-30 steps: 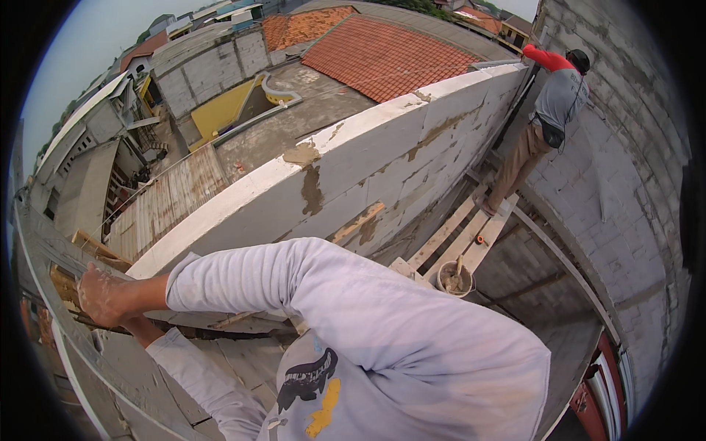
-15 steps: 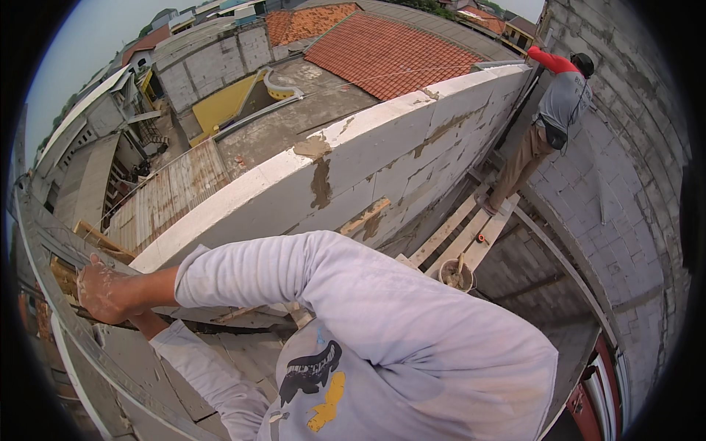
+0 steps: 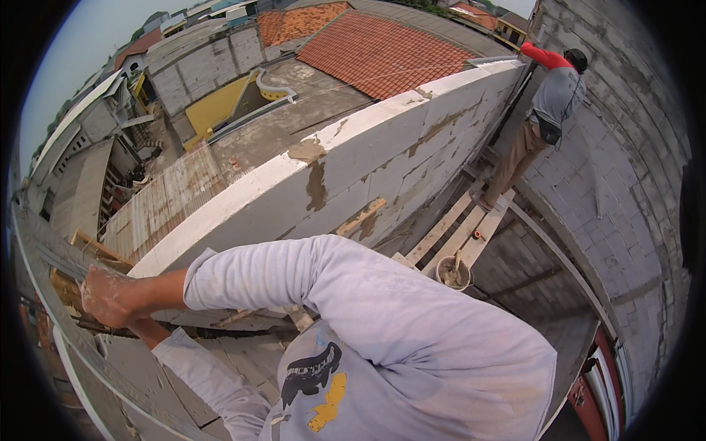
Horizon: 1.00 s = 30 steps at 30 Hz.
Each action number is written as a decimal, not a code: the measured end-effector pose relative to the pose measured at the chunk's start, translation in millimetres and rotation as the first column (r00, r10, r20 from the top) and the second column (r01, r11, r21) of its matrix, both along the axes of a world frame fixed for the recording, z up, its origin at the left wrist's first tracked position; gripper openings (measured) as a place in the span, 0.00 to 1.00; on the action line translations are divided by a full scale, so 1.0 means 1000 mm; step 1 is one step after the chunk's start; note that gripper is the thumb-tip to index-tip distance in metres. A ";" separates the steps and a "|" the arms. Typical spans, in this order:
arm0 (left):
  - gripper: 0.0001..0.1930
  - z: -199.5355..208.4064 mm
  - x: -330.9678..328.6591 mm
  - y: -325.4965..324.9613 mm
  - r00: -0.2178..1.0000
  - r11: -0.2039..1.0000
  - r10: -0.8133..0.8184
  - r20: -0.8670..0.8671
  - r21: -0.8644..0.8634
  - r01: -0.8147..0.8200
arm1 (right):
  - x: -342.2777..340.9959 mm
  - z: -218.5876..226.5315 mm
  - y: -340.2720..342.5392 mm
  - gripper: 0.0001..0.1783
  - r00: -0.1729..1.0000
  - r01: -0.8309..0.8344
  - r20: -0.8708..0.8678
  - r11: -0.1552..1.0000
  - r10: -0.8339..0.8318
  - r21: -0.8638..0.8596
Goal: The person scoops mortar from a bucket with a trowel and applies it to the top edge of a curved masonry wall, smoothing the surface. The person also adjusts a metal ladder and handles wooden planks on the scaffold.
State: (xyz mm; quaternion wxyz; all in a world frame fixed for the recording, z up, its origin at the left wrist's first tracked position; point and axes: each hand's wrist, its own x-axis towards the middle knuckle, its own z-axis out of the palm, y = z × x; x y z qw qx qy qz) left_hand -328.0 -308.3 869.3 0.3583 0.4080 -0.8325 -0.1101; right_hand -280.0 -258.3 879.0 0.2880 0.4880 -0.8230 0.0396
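Both my arms, in light grey sleeves, reach to the far left, where the hands meet. My right hand [image 3: 109, 295], dusty with pale powder, is bent closed at the end of the arm crossing in front of me. What it grips is hidden. A thin grey metal bar [image 3: 60, 259] runs up to its far side. My left hand is almost wholly behind the right one; only its wrist [image 3: 149, 331] shows clearly, its fingers hidden. Close beside both hands are a long metal rail [image 3: 95, 365] and the end of a white block wall [image 3: 220, 222].
Planks [image 3: 450, 229] form a walkway with a mortar bucket [image 3: 453, 273] and a small orange-and-black item [image 3: 476, 235]. A co-worker [image 3: 555, 95] stands at its far end, one arm raised against a grey block wall [image 3: 625, 95]. Beyond the white wall lie lower roofs [image 3: 382, 55].
My hands have shifted slightly right, toward the white wall's end, while the view has moved a little. The co-worker's head has turned slightly; the bucket and planks stay put.
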 end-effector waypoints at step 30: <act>0.29 -0.036 0.034 -0.016 0.115 0.254 -0.528 -0.841 -0.028 0.967 | 0.000 0.177 0.112 0.12 0.940 0.080 0.207 0.764 -0.272 0.641</act>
